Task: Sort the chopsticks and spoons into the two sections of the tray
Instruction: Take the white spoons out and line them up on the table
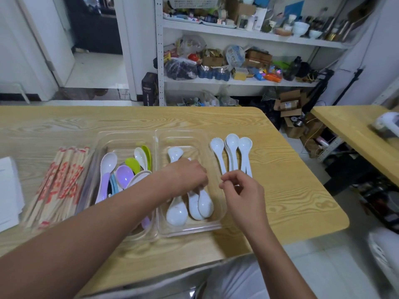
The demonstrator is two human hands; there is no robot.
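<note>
Clear glossy plastic tray [190, 230]; glossy white spoons [232, 152]; wood-grain table [280, 190].

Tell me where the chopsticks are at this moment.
In the head view, the chopsticks lie on the wooden table, outside the clear tray on its left side, between it and white paper.

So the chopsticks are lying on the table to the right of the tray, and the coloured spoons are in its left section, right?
Not quite. In the head view the chopsticks lie on the table to the left of the tray, not the right. The coloured spoons are in its left section, as you said.
</note>
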